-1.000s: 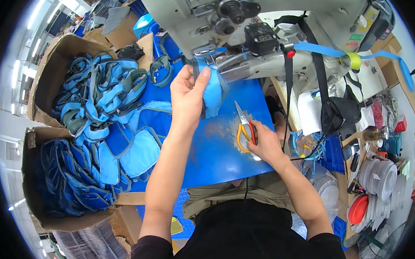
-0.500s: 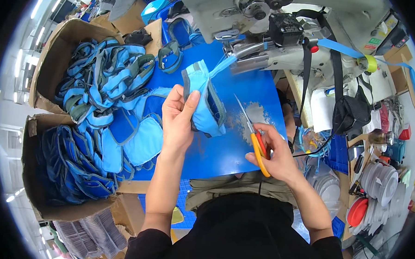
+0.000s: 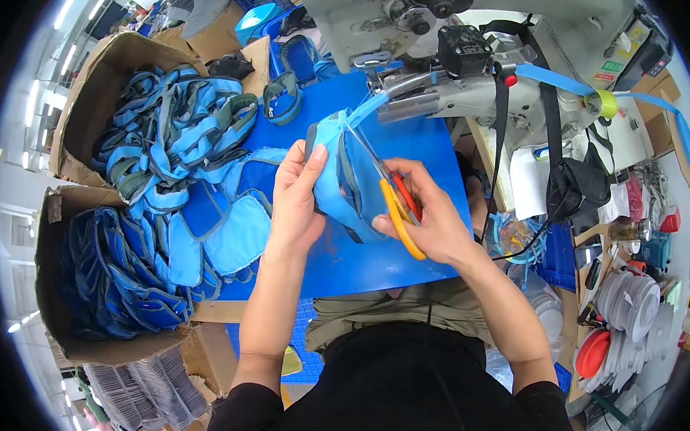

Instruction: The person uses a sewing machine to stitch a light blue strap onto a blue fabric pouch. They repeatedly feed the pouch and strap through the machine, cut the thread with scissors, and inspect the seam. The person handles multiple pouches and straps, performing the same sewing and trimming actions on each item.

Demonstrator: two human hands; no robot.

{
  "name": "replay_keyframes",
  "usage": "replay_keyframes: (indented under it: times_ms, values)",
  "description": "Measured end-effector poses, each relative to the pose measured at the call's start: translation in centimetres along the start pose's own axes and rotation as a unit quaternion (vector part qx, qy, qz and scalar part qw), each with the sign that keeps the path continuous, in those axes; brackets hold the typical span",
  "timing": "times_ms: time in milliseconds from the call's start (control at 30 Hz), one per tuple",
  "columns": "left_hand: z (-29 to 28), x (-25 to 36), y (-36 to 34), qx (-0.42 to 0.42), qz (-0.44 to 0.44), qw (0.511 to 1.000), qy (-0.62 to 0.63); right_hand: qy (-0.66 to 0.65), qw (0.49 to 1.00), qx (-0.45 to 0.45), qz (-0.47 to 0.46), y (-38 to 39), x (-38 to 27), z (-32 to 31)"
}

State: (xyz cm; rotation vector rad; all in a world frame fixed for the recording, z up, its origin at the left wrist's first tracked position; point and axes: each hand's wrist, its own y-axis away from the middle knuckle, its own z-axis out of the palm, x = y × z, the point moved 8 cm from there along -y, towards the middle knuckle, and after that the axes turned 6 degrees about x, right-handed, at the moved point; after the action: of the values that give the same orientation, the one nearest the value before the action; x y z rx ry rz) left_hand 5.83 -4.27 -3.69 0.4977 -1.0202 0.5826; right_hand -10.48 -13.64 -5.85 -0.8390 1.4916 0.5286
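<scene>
Pinching one blue cloth band (image 3: 329, 188) in the left hand (image 3: 293, 202) and holding one pair of scissors (image 3: 395, 211) in the right hand (image 3: 433, 219), pointed close to one blue tape (image 3: 371, 105) just beyond the left grip. Could nick the band through a slip or slack tape. Counting also two cardboard boxes (image 3: 88, 104) left of the grip.

Single head-worn fisheye, facing down; left hand (image 3: 294, 205), right hand (image 3: 435, 223) near, worktop (image 3: 346, 268) below.

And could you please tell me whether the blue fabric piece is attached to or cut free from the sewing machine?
Attached: a blue strip runs unbroken from the blue fabric piece to the sewing machine.
</scene>
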Motion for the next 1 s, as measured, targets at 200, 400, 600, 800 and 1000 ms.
replay_keyframes:
  times_ms: [200, 400, 600, 800, 1000]
  values:
    - [-0.5, -0.3, -0.2, 0.001, -0.002, 1.0, -0.003, -0.014, 0.999, -0.015, 0.029, -0.4, 0.0, 0.7]
    - [0.0, -0.3, 0.0, 0.005, -0.003, 1.0, -0.012, -0.012, 0.999, 0.019, -0.027, -0.8, 0.0, 0.5]
    - [-6.1, -0.5, 2.7, 0.121, -0.091, 0.979, 0.135, 0.162, 0.983, 0.033, 0.084, 2.2, 3.1, -2.4]
    - [-5.8, -0.2, 6.3, 0.056, -0.042, 0.993, 0.098, 0.343, 0.937, 0.004, 0.056, 5.4, 7.6, -2.8]
    - [-1.4, -2.8, 10.1, -0.07, 0.031, 0.99, -0.114, 0.121, 0.989, -0.029, -0.076, 6.7, -4.8, -0.5]
